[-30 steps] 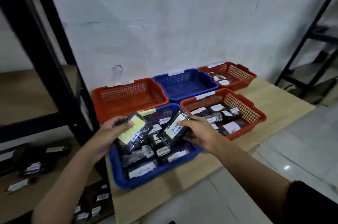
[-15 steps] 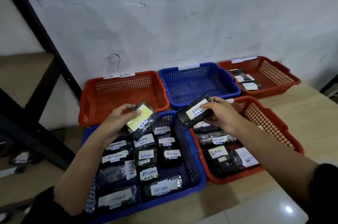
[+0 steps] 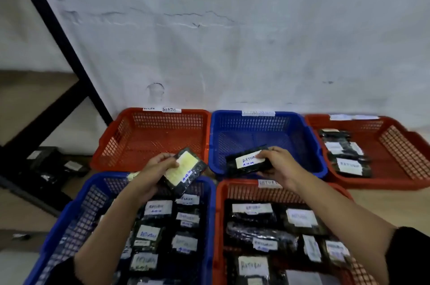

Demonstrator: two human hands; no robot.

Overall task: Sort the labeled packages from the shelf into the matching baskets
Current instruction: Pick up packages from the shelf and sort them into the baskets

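Note:
My left hand (image 3: pixel 154 172) grips a black package with a yellow label (image 3: pixel 186 169), held over the far rim of the near blue basket (image 3: pixel 76 210). My right hand (image 3: pixel 278 166) pinches a black package with a white label reading RETURN (image 3: pixel 247 162) above the front wall of the far blue basket (image 3: pixel 309 145), which holds nothing else. The far left red basket (image 3: pixel 149 140), tagged OVERDUE, lies bare. Several labeled packages fill the near blue basket and the near red basket (image 3: pixel 220 215).
A third red basket (image 3: pixel 404 147) at the far right holds a few labeled packages. A black shelf frame (image 3: pixel 60 36) slants along the left, with more packages (image 3: pixel 53 163) on its low shelf. The baskets sit against a white wall on a wooden surface.
The view has come closer and lower over the baskets. Both hands moved forward with their packages; the right one now hovers at the far blue basket's front wall.

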